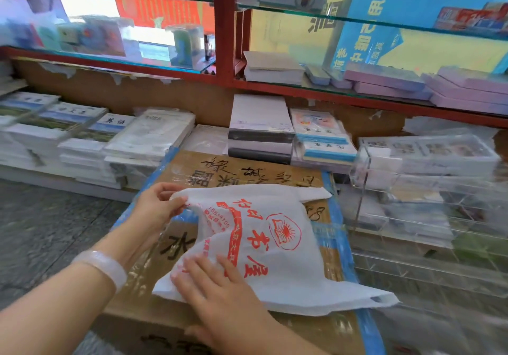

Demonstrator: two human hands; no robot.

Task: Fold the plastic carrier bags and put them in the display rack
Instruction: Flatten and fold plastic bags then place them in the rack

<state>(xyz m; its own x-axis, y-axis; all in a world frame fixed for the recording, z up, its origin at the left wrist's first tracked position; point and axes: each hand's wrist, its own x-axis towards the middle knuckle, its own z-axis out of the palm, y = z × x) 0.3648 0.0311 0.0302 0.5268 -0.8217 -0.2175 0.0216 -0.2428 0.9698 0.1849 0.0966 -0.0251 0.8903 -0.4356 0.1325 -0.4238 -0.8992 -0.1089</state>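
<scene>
We see a cardboard box (236, 170) with blue tape edges, and on its top lies a white carrier bag (275, 247) with red print, reaching to the right edge. A clear acrylic rack (428, 189) stands just beside the box's right edge. Our left hand (159, 206) pinches the bag's far left corner; our right hand (217, 294) presses flat on its near left corner, fingers straight.
</scene>
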